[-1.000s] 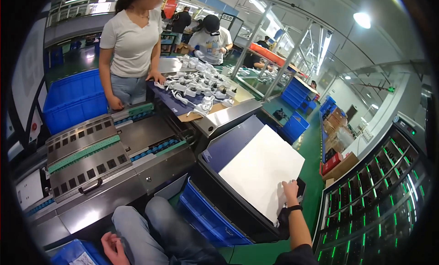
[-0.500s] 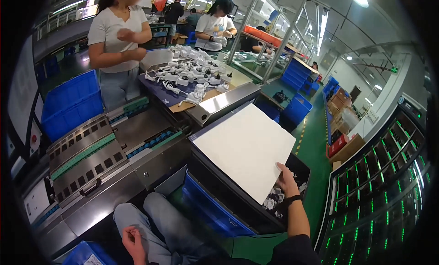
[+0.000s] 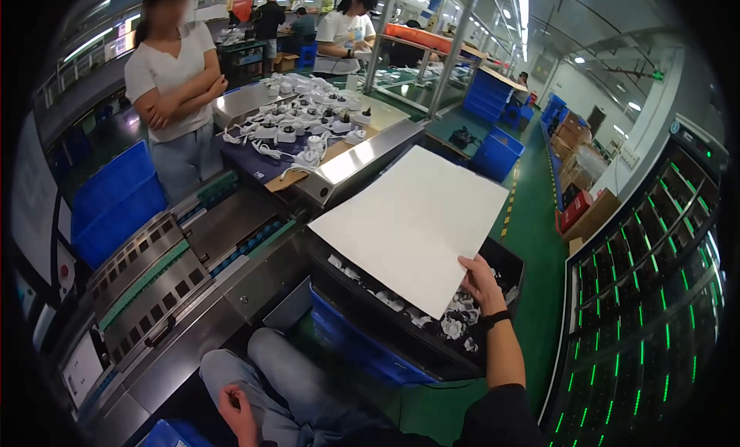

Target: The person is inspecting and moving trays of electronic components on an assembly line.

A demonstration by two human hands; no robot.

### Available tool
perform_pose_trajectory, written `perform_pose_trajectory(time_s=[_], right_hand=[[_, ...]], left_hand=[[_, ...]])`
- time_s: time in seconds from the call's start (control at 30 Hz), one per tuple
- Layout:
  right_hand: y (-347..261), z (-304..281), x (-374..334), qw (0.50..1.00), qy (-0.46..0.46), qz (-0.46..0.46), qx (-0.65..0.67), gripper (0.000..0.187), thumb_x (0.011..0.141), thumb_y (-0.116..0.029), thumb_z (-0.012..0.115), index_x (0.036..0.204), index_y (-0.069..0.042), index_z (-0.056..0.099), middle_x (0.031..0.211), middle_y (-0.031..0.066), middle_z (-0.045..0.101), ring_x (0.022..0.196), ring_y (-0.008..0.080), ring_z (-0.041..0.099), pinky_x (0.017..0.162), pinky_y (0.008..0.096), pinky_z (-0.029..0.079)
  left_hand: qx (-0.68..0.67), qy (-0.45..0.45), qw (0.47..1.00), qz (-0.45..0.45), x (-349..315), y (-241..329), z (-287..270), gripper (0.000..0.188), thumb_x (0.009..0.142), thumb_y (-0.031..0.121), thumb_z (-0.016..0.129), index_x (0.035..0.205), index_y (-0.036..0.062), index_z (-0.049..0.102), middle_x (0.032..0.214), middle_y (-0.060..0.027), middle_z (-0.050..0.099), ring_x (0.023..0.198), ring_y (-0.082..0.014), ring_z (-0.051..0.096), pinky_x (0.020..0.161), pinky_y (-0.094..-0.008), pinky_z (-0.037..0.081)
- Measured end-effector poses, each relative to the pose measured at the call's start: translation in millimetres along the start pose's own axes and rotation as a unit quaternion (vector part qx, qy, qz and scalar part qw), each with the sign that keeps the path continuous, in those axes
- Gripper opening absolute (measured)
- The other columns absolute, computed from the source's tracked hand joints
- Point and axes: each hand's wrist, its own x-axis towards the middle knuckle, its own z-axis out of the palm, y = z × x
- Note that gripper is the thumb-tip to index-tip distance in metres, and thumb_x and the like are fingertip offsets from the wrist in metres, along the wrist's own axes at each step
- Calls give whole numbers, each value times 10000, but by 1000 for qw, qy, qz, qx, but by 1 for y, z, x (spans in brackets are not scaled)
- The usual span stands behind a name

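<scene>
My right hand [image 3: 483, 283] grips the near right corner of a large white flat board [image 3: 412, 216], thumb on top. The board lies tilted across a black bin [image 3: 505, 266] and covers much of its opening. White small parts [image 3: 453, 327] show inside the bin along the board's near edge and beside my hand. My left hand [image 3: 237, 412] rests by my thigh with its fingers curled; what lies inside them, if anything, is hidden.
Blue crates [image 3: 362, 347] stand under the black bin. To the left runs a metal conveyor [image 3: 154, 277]. Beyond it, a table holds several white corded plugs [image 3: 308, 123], and a person [image 3: 177, 85] stands with arms crossed. A rack with green lights [image 3: 640, 308] rises at right.
The board's near edge has lifted and shifted, uncovering white parts in the bin. My right hand keeps its grip. The person on the left has folded their arms.
</scene>
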Motion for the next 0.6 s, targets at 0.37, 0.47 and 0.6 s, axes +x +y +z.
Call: perform_pose_trajectory(time_s=[0.37,0.47,0.6], right_hand=[[-21,41,-12,990,79,-101,60,352,1013,-103,567,1338,1,478,1262,136,626,1067,247,682,871,420,609],[-19,43,-10,989,67,-114,73,349,1019,-103,567,1337,9,475,1271,147,626,1094,269,675,926,433,592],[-15,52,-8,991,28,-100,88,341,1027,-114,563,1331,10,472,1246,139,631,1076,258,680,907,421,601]], left_hand=[[-133,-112,984,-48,16,40,10,136,958,41,589,1090,18,567,919,-17,549,823,-78,511,755,-229,442],[-196,-155,967,-47,23,85,32,193,952,43,594,1141,26,555,961,-28,569,850,-96,537,782,-241,462],[-259,-261,929,-30,39,133,69,346,952,103,626,1270,36,506,1050,-67,617,956,-148,608,833,-276,497]])
